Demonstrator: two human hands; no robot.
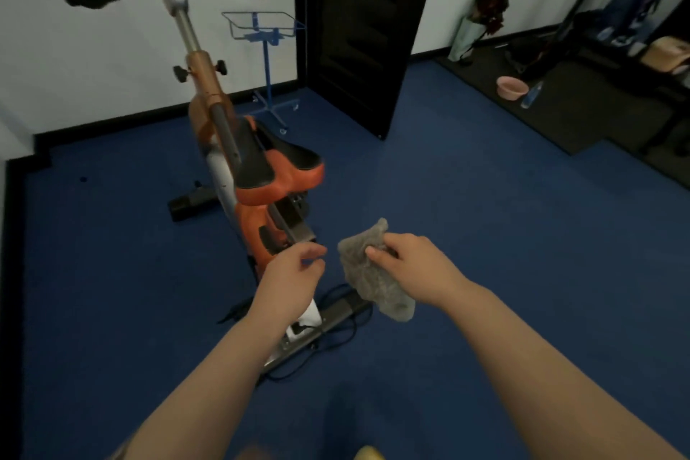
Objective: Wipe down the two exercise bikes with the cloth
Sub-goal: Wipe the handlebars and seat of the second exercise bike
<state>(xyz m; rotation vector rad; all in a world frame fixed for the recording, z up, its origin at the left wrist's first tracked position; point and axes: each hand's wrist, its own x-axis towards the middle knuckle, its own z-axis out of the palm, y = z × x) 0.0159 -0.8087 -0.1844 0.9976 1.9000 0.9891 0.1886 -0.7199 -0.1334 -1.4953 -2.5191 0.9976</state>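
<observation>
Between wipes: crumpled grey-brown cloth pinched in right hand, left hand loosely curled, empty (orange-and-black exercise bike just ahead, likely next).

Open blue floor to the right and ahead, free for passage. Blocked on the left by the exercise bike, saddle jutting rightward, cable looped at its base. Farther back, wire stand and open door.

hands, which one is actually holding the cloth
The right hand: its thumb and fingers pinch the grey cloth, which hangs in the air. The left hand holds nothing, fingers loosely curled just left of the cloth.
</observation>
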